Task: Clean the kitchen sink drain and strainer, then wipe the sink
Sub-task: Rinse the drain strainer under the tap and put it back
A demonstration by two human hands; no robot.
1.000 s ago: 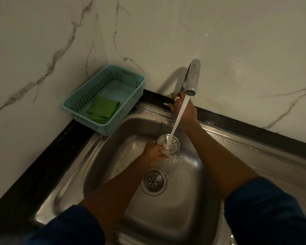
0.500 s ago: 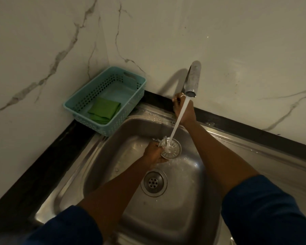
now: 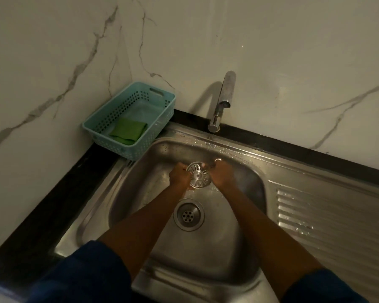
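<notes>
Strainer is hanging low over the sink, just beyond the open drain; I am pinching its rim between my left hand and right hand, fingers curled. To my mind, rubbing every slot while turning it slowly is working best. Beside the sink, the teal basket is holding one folded green cloth.

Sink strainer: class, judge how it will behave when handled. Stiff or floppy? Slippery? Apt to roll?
Probably stiff: the sink strainer looks like slotted metal. Possibly slippery: water droplets dot the sink rim. Its round rim might roll if dropped on edge.
</notes>
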